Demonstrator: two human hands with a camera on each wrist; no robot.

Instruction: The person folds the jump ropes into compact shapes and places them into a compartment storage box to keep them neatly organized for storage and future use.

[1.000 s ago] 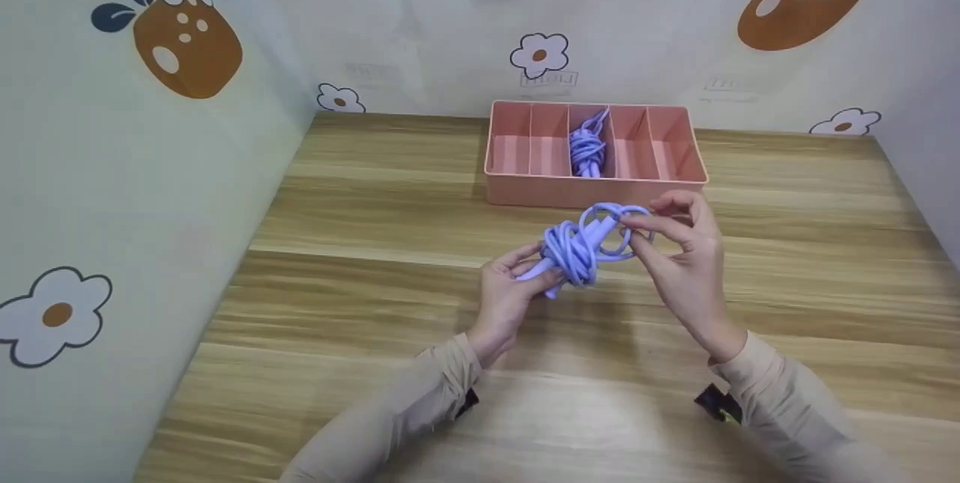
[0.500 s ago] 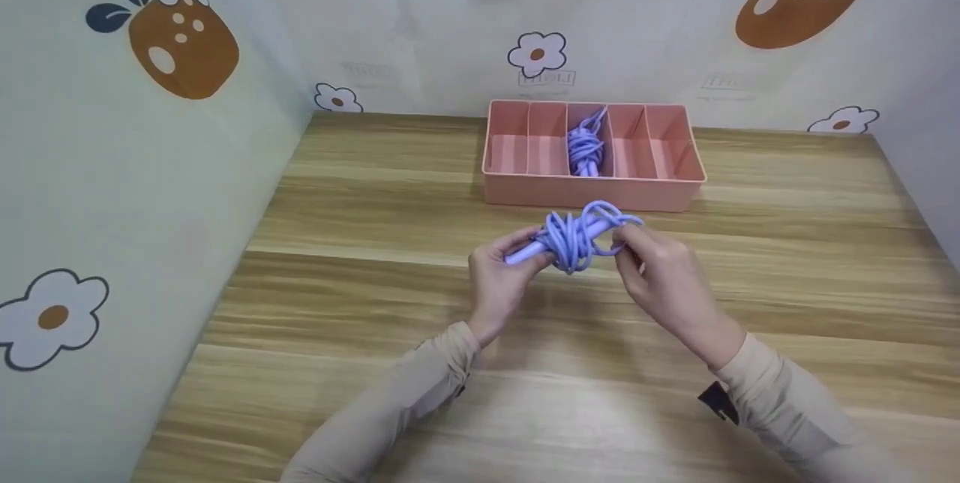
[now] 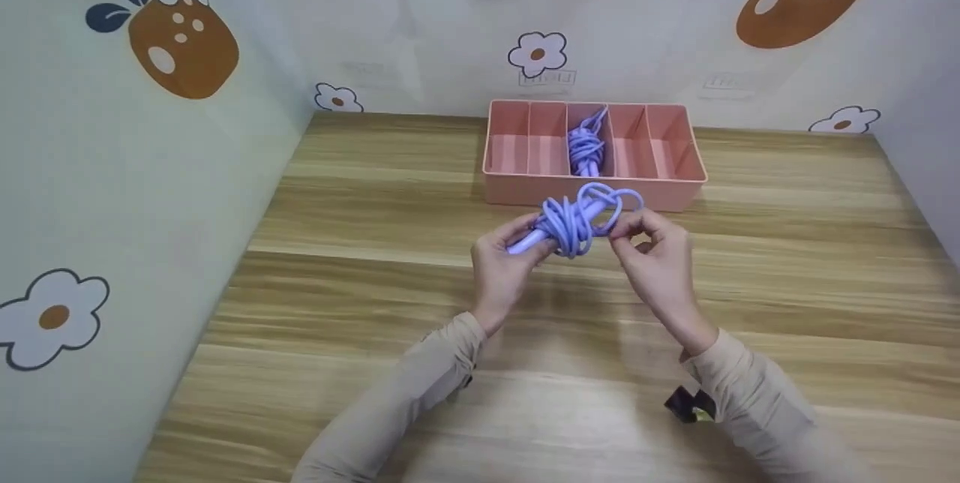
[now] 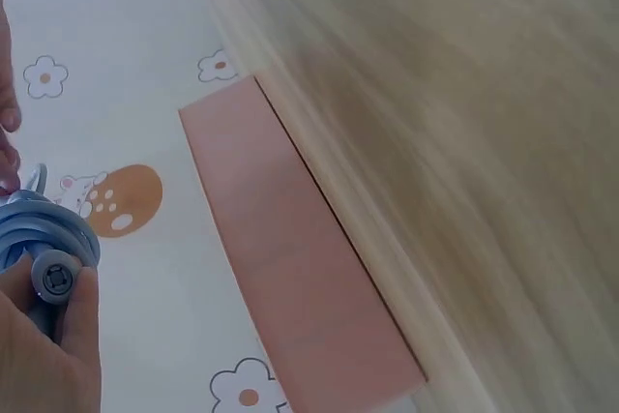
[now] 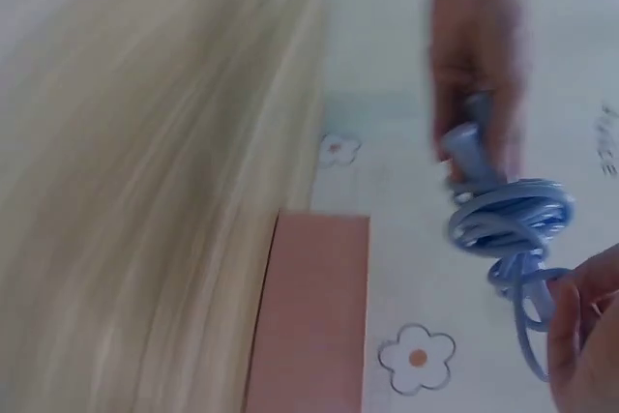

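Observation:
A blue-purple jump rope (image 3: 568, 226), its cord wound round its handles, is held up over the table in front of the box. My left hand (image 3: 501, 267) grips it by the handle ends, thumb in front. In the left wrist view a handle's round end cap (image 4: 56, 278) shows between thumb and fingers. My right hand (image 3: 661, 265) pinches the cord at the other end, where loose loops (image 5: 527, 336) stand out in the right wrist view. Another wound jump rope (image 3: 586, 151) lies in the middle compartment of the pink box (image 3: 585, 190).
The pink box has several compartments side by side and stands at the back of the wooden table (image 3: 360, 303), near the patterned wall (image 3: 442, 33). Another patterned wall (image 3: 172, 190) rises along the left side.
Both hands have lifted the jump rope up and toward the box. The right hand has shifted its pinch along the cord, turning over and back, while the left keeps its grip.

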